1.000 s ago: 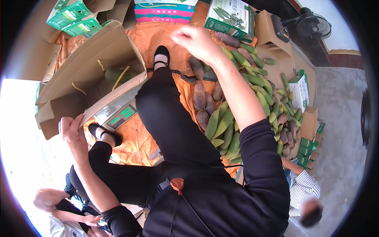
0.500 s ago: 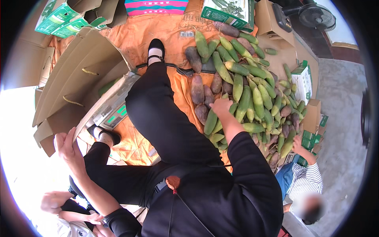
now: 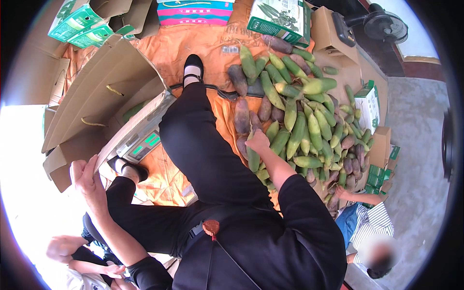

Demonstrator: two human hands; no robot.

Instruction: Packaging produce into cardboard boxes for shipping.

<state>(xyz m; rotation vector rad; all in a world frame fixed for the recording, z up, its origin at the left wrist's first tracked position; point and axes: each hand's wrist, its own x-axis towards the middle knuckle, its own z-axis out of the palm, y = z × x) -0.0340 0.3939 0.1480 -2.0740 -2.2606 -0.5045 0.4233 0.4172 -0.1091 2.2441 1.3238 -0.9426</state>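
Note:
My left hand [image 3: 91, 186] is closed on the near edge of an open cardboard box [image 3: 92, 92] with yellow cord handles. Inside the box, partly hidden by its wall, lies something green. At the near left side of the radish pile, my right hand [image 3: 258, 141] is closed around the upper end of a long green radish [image 3: 253, 158]. Purple-brown radishes [image 3: 241, 115] lie just beyond that hand, and many green radishes [image 3: 297, 133] are heaped to its right.
A scale with green displays [image 3: 145, 145] stands beside the box, by my shoes, on an orange sheet [image 3: 169, 53]. Cartons [image 3: 280, 19] stand at the back, with a fan [image 3: 384, 26] at far right. A co-worker's hand [image 3: 344, 194] touches the pile; another person [image 3: 92, 263] is at lower left.
My right hand has moved left and toward me, the green radish shifting with it. Another green radish now lies across the pile's far part. The co-worker's hand has dropped lower and left.

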